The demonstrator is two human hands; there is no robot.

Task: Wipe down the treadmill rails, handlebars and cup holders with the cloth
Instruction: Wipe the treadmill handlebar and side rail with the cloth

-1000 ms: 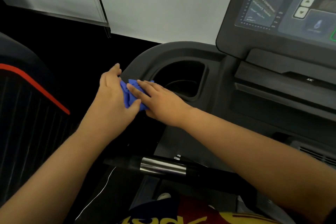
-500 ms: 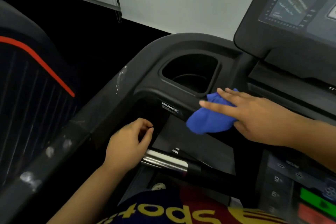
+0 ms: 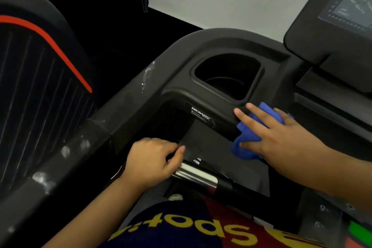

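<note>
A blue cloth (image 3: pixel 246 143) is pressed under my right hand (image 3: pixel 275 137) against the dark console ledge just below the left cup holder (image 3: pixel 227 78), fingers spread over it. My left hand (image 3: pixel 153 159) rests with fingers curled at the chrome-banded handlebar (image 3: pixel 197 176), holding no cloth; whether it grips the bar I cannot tell. The left side rail (image 3: pixel 84 147) runs diagonally from the console corner down to the lower left, with pale scuffs and dust spots on it.
The treadmill's display screen (image 3: pixel 342 12) rises at the top right. A keypad with numbers and a green button (image 3: pixel 360 229) sits at the lower right. A neighbouring machine with a red stripe (image 3: pixel 50 46) stands on the left. My printed shirt fills the bottom edge.
My right hand carried the cloth from the console's left corner to the ledge below the cup holder. My left hand let go of the cloth and dropped to the handlebar.
</note>
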